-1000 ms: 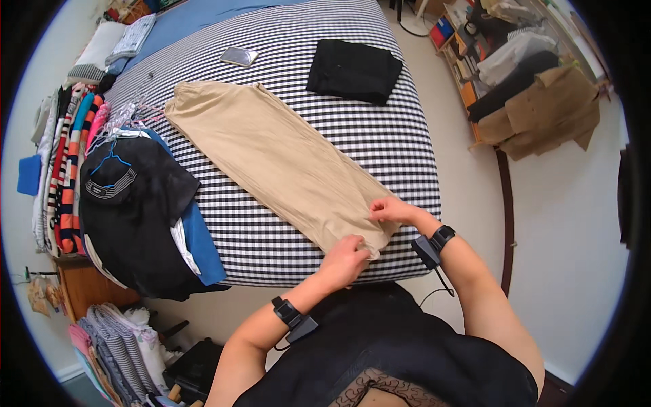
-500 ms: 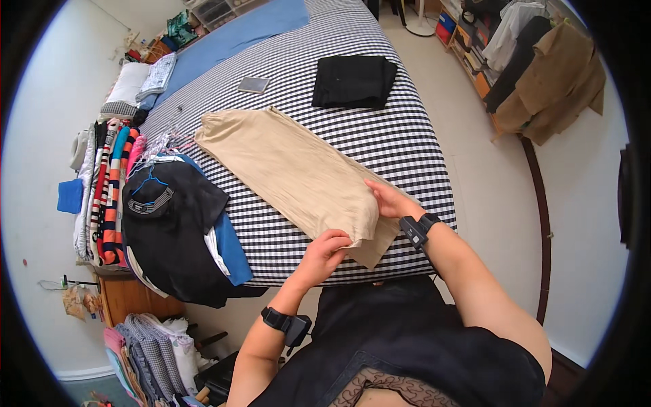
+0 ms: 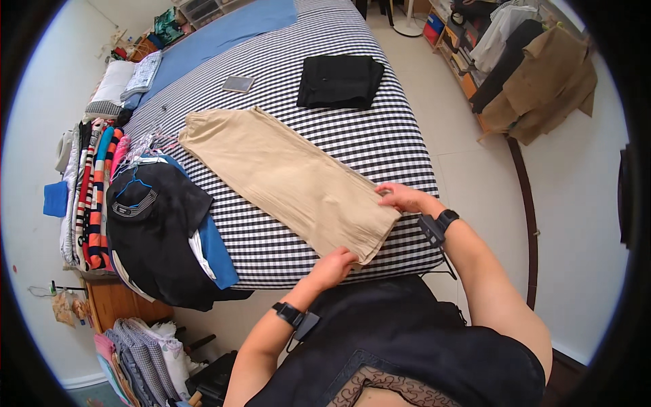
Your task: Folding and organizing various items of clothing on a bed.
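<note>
A pair of beige trousers [image 3: 285, 176], folded lengthwise, lies at a slant across the checked bedspread [image 3: 400, 149], its waist end far left and its hems near me. My left hand [image 3: 332, 267] pinches the near corner of the hem end at the bed's front edge. At the other side of the hem end, my right hand [image 3: 407, 198] has its thumb and fingers closed on the trousers' right edge. The fabric between my hands lies mostly flat, with a few wrinkles.
Folded black clothing [image 3: 339, 81] and a grey flat rectangular object [image 3: 238, 84] lie farther up the bed. Black garments on hangers [image 3: 156, 230] are piled at the left, beside a stack of colourful folded textiles [image 3: 97, 197]. Brown clothing [image 3: 542, 81] hangs at the right.
The hem end, raised and bunched before, now lies flatter and spread out. My left hand has moved slightly down and my right hand slightly right. The whole view has shifted a little.
</note>
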`<control>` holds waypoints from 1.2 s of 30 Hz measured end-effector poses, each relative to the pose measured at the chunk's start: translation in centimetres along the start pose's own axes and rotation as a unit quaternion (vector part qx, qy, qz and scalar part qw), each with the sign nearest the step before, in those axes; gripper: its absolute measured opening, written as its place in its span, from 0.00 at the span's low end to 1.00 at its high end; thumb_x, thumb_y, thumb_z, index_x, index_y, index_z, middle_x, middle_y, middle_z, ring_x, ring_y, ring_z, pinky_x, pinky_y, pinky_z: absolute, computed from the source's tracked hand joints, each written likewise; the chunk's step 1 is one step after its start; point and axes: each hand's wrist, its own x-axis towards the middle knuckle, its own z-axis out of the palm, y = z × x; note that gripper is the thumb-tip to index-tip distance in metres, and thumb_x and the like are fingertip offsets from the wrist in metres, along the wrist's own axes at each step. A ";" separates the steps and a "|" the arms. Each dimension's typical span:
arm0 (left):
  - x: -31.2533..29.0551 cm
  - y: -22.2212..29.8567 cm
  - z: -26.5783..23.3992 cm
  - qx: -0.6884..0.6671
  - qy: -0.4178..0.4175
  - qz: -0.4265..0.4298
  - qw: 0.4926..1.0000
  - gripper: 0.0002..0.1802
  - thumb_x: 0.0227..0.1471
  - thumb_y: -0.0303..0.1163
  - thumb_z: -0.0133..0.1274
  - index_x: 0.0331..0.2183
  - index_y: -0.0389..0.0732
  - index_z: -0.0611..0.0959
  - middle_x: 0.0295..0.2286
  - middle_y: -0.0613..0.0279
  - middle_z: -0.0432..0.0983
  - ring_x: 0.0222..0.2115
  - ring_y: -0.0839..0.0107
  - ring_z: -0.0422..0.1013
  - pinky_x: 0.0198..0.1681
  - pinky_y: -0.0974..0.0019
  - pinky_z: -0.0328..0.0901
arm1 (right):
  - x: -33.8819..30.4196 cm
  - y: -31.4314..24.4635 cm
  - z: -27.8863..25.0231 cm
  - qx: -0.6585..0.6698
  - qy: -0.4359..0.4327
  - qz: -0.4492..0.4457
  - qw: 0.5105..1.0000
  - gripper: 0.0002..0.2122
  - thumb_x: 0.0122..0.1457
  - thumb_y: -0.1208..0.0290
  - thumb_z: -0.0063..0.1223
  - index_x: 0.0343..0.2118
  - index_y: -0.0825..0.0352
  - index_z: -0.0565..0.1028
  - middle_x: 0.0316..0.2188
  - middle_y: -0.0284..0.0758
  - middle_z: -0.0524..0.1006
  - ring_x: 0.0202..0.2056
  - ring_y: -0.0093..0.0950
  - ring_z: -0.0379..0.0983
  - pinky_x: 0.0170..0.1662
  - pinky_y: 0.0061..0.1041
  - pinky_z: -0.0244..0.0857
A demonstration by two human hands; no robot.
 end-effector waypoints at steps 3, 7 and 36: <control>0.2 -1.1 2.6 0.078 -0.029 -0.047 0.995 0.08 0.45 0.24 0.48 0.32 0.43 0.76 0.30 0.55 0.70 0.33 0.52 0.69 0.34 0.57 0.66 | 0.0 2.3 0.0 -0.097 0.061 -0.039 0.993 0.15 0.48 0.70 0.57 0.40 0.65 0.72 0.28 0.28 0.72 0.28 0.18 0.66 0.31 0.19 0.61; 0.1 0.0 2.4 0.077 -0.021 -0.060 0.995 0.11 0.43 0.24 0.51 0.33 0.42 0.75 0.30 0.55 0.69 0.33 0.54 0.69 0.34 0.56 0.66 | -1.5 1.5 -0.3 -0.114 0.154 -0.153 0.970 0.05 0.46 0.74 0.54 0.27 0.64 0.71 0.22 0.25 0.69 0.26 0.17 0.63 0.30 0.19 0.60; -4.4 -20.9 -26.7 0.078 0.223 -0.208 0.949 0.15 0.43 0.29 0.49 0.36 0.38 0.80 0.35 0.45 0.75 0.38 0.50 0.70 0.44 0.55 0.65 | -0.5 10.5 3.5 -0.343 0.571 -0.130 0.734 0.25 0.47 0.75 0.53 0.50 0.73 0.64 0.43 0.47 0.66 0.45 0.40 0.63 0.51 0.34 0.57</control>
